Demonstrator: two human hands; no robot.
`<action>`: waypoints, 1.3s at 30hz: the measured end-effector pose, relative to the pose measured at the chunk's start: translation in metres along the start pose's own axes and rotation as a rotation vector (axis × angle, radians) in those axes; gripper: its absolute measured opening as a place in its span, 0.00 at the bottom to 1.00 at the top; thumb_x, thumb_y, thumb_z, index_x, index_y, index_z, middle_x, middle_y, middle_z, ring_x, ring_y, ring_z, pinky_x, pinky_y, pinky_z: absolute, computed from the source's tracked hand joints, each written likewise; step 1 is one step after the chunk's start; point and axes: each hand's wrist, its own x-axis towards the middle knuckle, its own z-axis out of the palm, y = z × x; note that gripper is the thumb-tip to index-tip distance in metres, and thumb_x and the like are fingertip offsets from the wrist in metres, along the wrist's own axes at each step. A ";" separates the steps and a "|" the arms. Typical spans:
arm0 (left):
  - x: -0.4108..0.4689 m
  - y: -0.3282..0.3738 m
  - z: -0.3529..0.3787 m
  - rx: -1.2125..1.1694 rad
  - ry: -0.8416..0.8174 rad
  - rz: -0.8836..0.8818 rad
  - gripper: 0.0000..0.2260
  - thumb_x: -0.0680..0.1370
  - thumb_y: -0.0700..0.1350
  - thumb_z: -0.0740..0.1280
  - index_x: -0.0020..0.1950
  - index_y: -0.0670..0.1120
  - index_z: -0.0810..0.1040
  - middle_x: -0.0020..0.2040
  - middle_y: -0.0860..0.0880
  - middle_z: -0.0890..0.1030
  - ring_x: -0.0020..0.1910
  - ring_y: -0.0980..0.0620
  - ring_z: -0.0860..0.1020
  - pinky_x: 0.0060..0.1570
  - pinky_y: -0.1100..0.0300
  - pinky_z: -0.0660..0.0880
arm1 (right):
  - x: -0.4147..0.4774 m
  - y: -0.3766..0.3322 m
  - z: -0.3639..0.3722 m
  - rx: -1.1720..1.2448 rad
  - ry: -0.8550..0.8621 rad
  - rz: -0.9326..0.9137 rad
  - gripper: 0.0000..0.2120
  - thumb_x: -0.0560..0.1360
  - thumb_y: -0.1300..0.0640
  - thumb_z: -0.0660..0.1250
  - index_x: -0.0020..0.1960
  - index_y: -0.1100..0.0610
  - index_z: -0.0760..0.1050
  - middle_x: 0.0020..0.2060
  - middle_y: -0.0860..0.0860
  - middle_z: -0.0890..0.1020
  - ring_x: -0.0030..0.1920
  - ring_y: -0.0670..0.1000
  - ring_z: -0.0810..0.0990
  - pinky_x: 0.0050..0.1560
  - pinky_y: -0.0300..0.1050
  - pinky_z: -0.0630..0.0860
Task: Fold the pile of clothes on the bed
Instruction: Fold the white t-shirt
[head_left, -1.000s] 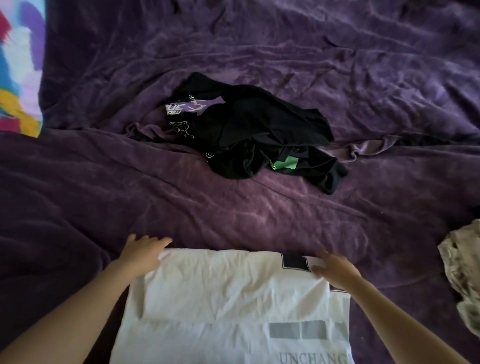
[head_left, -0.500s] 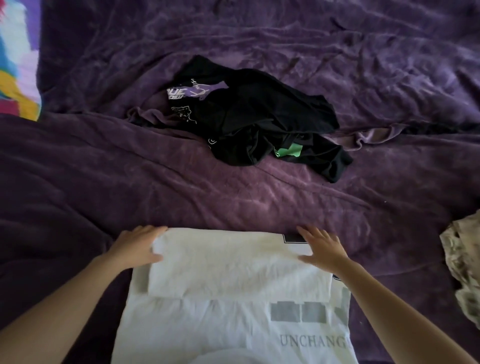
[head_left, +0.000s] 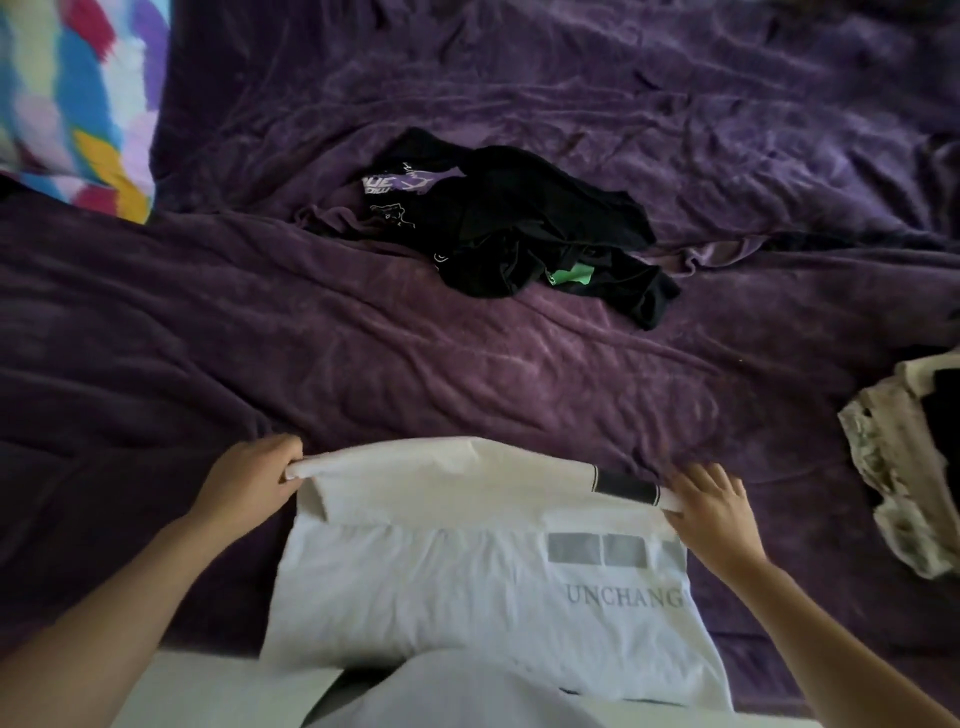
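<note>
A white T-shirt (head_left: 467, 587) with grey print lies flat at the near edge of the purple bed (head_left: 208, 338). Its far end is folded back toward me and lifted off the bed. My left hand (head_left: 249, 480) pinches the left corner of that fold. My right hand (head_left: 711, 506) grips the right corner, by a black band on the cloth. A heap of unfolded black clothes (head_left: 519, 228) with purple and green prints lies further back, in the middle of the bed.
A beige patterned garment (head_left: 904, 467) lies at the right edge of the bed. A bright multicoloured cloth (head_left: 72, 98) sits at the far left. A white surface (head_left: 223, 691) runs along the bed's near edge.
Both hands went from lying flat on the folded end to gripping its two corners, and the fold has risen off the bed.
</note>
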 end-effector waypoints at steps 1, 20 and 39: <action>-0.018 -0.002 0.000 0.007 0.052 0.056 0.15 0.65 0.33 0.72 0.31 0.47 0.68 0.27 0.53 0.70 0.25 0.49 0.70 0.25 0.66 0.55 | -0.022 0.002 0.001 0.028 0.052 -0.026 0.10 0.60 0.53 0.58 0.33 0.58 0.75 0.33 0.53 0.76 0.38 0.56 0.70 0.31 0.48 0.72; -0.109 0.035 0.068 -0.591 -0.246 -0.998 0.19 0.74 0.45 0.69 0.59 0.34 0.73 0.55 0.38 0.77 0.52 0.40 0.75 0.53 0.52 0.72 | -0.122 -0.027 0.026 0.922 -0.508 1.224 0.13 0.69 0.62 0.72 0.45 0.67 0.70 0.35 0.60 0.75 0.37 0.57 0.75 0.35 0.47 0.71; -0.071 0.060 0.078 -0.586 -0.283 -0.754 0.26 0.75 0.39 0.64 0.72 0.42 0.62 0.67 0.40 0.70 0.62 0.38 0.72 0.56 0.48 0.72 | -0.079 -0.004 -0.002 0.751 -0.230 1.161 0.04 0.76 0.60 0.61 0.48 0.60 0.68 0.43 0.60 0.76 0.47 0.61 0.76 0.44 0.48 0.68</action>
